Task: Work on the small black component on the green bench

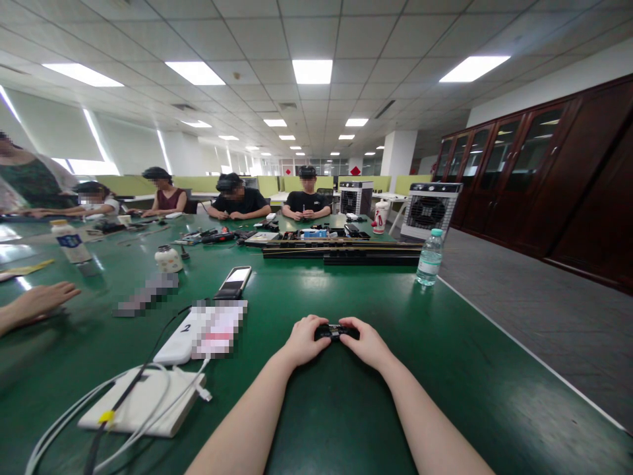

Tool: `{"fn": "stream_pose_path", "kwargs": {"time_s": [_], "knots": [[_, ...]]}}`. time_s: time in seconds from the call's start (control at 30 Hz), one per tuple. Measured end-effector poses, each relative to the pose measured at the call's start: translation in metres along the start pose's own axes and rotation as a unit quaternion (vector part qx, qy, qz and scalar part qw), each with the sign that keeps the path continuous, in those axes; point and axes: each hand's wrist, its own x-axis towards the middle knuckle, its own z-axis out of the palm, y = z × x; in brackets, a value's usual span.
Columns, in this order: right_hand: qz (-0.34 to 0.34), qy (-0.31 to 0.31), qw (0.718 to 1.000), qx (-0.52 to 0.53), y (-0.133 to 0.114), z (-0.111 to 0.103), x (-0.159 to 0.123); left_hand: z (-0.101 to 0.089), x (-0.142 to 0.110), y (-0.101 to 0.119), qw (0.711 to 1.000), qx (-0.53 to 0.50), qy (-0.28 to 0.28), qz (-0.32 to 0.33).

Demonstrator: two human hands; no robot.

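Note:
Between my two hands is a small, dark, flat device (335, 332) with some metallic detail on its top, just above or on the green tabletop (341, 396). My left hand (307, 338) grips its left end, thumb in front and fingers behind. At the right end, my right hand (362, 339) pinches it the same way. The fingers cover both ends, and the device is too small to make out its exact kind.
Left of my arms lie a white power bank (180, 340), a phone (235, 282) and a cream box (148, 402) under looped cables. A water bottle (430, 257) stands at the right edge. Black rails (346, 252) lie across the table. A co-worker's hand (42, 303) rests far left; several people sit beyond.

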Motion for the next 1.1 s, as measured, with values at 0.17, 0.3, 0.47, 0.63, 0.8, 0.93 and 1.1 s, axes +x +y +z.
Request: {"fn": "stream_pose_path", "kwargs": {"time_s": [0.17, 0.3, 0.47, 0.63, 0.8, 0.93, 1.1], "knots": [[-0.021, 0.01, 1.0, -0.003, -0.006, 0.0, -0.002, 0.0, 0.0, -0.001, 1.0, -0.009, -0.001, 0.003], [-0.043, 0.007, 0.998, -0.035, -0.009, 0.001, -0.004, 0.001, 0.0, -0.001, 1.0, -0.019, -0.003, 0.0], [-0.046, 0.003, 0.997, -0.057, -0.007, 0.003, -0.003, 0.001, 0.0, -0.001, 1.0, -0.02, 0.0, -0.007], [-0.042, 0.007, 0.996, -0.075, -0.009, 0.004, -0.004, 0.001, 0.0, -0.001, 1.0, -0.012, -0.003, -0.001], [-0.049, 0.004, 0.995, -0.087, -0.013, 0.003, -0.006, 0.001, -0.001, -0.002, 1.0, -0.013, -0.002, 0.007], [-0.056, 0.002, 0.994, -0.091, -0.013, 0.003, -0.005, 0.001, -0.001, -0.002, 1.0, -0.018, -0.006, 0.013], [-0.062, -0.01, 0.993, -0.105, -0.011, 0.004, -0.004, 0.002, 0.0, -0.003, 1.0, -0.018, -0.002, 0.018]]}}
